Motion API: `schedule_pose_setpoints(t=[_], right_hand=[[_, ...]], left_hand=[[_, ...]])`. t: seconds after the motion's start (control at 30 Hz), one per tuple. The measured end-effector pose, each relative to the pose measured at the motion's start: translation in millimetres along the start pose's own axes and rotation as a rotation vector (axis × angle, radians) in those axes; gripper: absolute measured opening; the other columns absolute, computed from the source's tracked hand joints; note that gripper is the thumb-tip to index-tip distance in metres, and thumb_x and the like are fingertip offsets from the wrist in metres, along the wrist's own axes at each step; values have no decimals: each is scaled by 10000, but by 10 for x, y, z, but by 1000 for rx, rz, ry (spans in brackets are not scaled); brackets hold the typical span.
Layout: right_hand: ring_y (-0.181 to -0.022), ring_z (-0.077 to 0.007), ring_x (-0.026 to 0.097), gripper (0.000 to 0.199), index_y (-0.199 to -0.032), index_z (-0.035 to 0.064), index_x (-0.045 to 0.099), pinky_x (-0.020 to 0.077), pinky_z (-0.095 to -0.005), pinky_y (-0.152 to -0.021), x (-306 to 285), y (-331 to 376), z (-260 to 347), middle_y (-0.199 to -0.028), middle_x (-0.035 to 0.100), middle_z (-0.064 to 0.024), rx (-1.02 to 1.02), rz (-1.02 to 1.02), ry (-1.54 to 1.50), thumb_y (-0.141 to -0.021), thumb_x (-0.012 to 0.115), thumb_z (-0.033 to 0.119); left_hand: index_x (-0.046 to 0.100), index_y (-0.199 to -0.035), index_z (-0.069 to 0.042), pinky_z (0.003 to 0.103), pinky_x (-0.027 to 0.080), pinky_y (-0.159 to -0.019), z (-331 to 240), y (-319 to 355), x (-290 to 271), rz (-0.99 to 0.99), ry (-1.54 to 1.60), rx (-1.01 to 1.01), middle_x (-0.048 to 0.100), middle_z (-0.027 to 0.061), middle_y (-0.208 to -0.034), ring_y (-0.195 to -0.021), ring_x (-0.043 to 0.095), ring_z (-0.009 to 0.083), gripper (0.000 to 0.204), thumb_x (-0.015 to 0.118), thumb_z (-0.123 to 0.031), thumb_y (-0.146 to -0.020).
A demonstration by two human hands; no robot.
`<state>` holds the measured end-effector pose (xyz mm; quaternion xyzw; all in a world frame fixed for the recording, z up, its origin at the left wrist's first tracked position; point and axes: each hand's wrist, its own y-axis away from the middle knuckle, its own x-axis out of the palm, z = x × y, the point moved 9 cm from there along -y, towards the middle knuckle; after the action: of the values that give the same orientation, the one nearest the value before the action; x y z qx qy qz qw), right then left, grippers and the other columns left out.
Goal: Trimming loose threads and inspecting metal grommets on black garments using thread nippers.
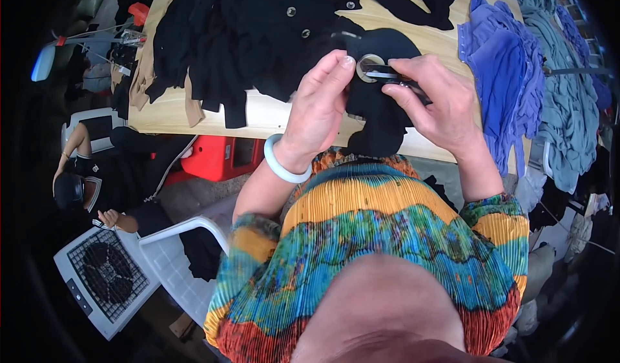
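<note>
Two hands meet over a piece of black cloth (378,114) that hangs over the near edge of a wooden table (271,114). The left hand (316,114) pinches the cloth up, thumb and fingers closed on it just beside a round metal ring (370,66). The right hand (436,101) is closed around a small dark tool (394,75), seemingly little scissors, whose tip lies across the ring. The cloth looks soft, light and limp, so it probably needs holding close to the ring to stay taut; the ring looks stiff and smooth, likely slippery under a fingertip. A white bangle (281,163) sits on the left wrist. A heap of black garments with buttons (239,33) lies just behind the hands and crowds the work spot. Blue clothes (507,79) and grey clothes (565,92) are piled to the right. A red box (219,156), a white chair (174,259) and a fan (106,276) stand lower left, near another person's hand (110,217).
</note>
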<state>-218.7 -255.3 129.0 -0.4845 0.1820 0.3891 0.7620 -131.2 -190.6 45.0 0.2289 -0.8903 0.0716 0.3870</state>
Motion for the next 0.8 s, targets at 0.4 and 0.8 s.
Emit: schedule_pose_setpoints(t=[0.4,0.8], right_hand=[[-547,-144,541,210,-856,4,576,426,-229,-470,-75,61,-157,-672,555,-69,192,-95,-137,-679,675,56],[-812,-187,552,310,-961,8,569,446,-262,-701,125,1,-308,-946,544,-93,190,82,-404,-664,656,28]], left_hand=[[525,-980,-32,224,385,-830,50,-32,5,-22,100,-37,561,22,-936,-899,506,84,152,429,-109,-891],[525,-969,-34,244,389,-836,167,-37,10,-57,103,-158,559,26,-933,-894,506,94,148,449,-127,-883]])
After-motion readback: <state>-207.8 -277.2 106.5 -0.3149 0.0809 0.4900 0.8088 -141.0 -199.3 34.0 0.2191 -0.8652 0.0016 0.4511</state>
